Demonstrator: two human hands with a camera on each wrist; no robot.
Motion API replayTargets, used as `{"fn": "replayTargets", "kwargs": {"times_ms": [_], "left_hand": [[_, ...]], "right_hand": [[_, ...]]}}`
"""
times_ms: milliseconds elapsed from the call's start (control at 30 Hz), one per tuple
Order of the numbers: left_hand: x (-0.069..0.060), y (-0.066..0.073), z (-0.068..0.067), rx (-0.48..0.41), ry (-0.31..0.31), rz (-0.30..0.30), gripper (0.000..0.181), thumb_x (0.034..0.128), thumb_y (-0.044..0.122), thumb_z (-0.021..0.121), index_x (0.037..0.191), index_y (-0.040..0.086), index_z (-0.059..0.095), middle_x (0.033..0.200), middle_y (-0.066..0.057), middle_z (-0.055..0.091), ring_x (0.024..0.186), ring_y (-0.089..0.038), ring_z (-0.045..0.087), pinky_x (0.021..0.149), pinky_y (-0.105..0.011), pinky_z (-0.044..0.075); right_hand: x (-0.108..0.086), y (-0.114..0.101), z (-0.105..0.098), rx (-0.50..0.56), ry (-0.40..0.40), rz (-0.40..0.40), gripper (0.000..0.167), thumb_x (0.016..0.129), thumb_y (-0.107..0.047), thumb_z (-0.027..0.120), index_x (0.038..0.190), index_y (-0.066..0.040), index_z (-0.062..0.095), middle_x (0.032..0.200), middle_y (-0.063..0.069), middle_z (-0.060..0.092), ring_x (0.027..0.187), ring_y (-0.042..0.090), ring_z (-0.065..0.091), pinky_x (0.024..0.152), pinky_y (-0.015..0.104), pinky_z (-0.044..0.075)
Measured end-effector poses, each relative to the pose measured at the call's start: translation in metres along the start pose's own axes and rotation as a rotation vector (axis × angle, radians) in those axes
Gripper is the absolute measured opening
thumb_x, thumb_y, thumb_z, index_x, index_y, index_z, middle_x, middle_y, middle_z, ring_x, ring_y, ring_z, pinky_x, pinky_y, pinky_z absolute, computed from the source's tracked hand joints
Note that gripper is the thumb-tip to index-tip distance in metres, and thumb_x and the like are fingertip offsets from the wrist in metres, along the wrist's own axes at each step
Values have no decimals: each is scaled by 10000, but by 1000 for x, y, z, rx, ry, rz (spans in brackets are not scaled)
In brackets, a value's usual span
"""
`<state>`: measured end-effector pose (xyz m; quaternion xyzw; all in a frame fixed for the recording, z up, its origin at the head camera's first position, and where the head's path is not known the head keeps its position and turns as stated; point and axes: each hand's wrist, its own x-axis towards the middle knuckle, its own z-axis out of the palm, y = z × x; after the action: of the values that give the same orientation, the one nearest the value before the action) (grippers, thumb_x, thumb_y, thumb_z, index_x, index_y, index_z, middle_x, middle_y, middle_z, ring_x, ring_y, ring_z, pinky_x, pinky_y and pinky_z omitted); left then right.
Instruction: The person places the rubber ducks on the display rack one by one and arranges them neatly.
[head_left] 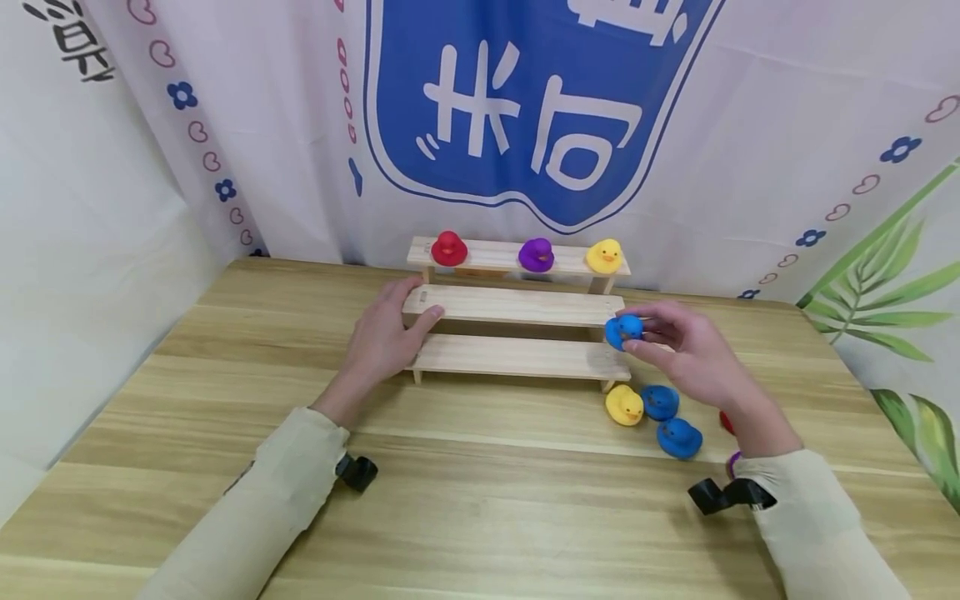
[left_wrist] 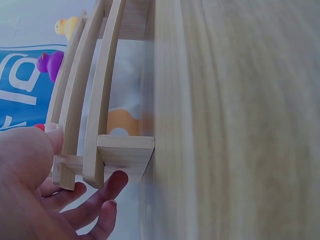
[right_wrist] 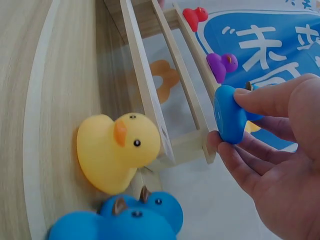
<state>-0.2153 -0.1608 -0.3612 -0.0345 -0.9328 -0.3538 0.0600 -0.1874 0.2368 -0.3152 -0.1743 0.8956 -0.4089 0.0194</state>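
A three-tier wooden stand [head_left: 517,304] sits at the back of the table. My left hand [head_left: 384,333] grips the left end of its middle tier, thumb on top; in the left wrist view the fingers [left_wrist: 82,212] curl below. My right hand [head_left: 693,354] pinches a blue rubber duck [head_left: 624,332] between thumb and fingers, beside the right end of the middle tier. On the top tier stand a red duck [head_left: 448,249] at left, a purple duck [head_left: 536,256] right of centre and a yellow duck [head_left: 604,257] at right.
Near the stand's front right leg, a second yellow duck [head_left: 625,405] and two blue ducks [head_left: 661,402] [head_left: 679,438] rest on the table [head_left: 480,500]. Something red [head_left: 727,422] is mostly hidden by the right wrist. A printed curtain [head_left: 300,150] hangs behind the stand.
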Motion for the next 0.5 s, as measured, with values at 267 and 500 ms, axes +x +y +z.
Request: {"fn": "replayTargets", "kwargs": {"times_ms": [267, 500], "left_hand": [[0, -1, 0, 2, 7, 9, 683, 1081, 482, 572, 1623, 104, 399, 1667, -176, 421, 1512, -430, 453, 1227, -634, 395], [0, -2, 0, 5, 4, 18, 679, 1086, 467, 570, 1623, 90, 395, 1662, -190, 423, 1511, -431, 453, 1232, -629, 393]], "right_hand": [[8, -10, 12, 11, -13, -41, 353, 1049, -160, 677, 1394, -90, 646, 1384, 124, 658, 1223, 308, 660, 980, 67, 490], [16, -13, 24, 28, -52, -77, 340, 1049, -139, 673, 1386, -103, 654, 1378, 108, 665, 1209, 302, 666, 1033, 215, 546]]}}
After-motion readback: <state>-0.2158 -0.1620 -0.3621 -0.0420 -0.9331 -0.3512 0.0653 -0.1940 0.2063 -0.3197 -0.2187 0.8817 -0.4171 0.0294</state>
